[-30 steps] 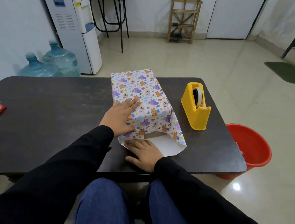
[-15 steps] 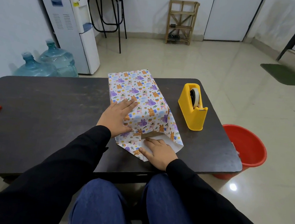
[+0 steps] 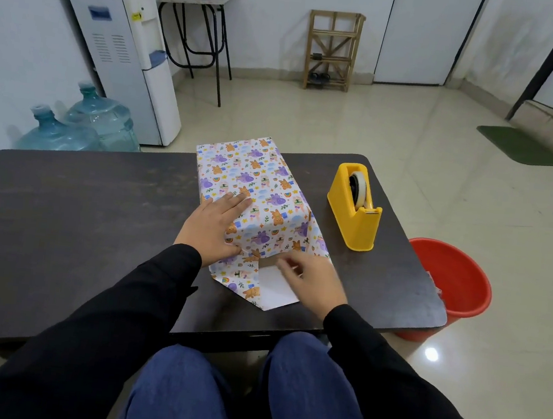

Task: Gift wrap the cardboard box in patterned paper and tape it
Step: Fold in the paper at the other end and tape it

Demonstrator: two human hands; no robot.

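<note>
By the desk's (image 3: 77, 221) near edge the right hand (image 3: 311, 284) hovered blurred, grip unreadable, over the patterned paper's (image 3: 253, 186) white flap, the left hand (image 3: 213, 224) lay spread flat on the wrapped box, tape dispenser (image 3: 354, 206) near the right edge.

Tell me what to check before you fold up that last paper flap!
1. Left hand pressing the top of the wrapped box: ok.
2. Bottom flap lying flat on the table: ok.
3. Near end closed: not ok, bare cardboard shows in a gap.
4. Right hand gripping the flap: cannot tell, blurred.
5. Tape dispenser close by on the right: ok.
6. Tape piece ready: cannot tell.
</note>
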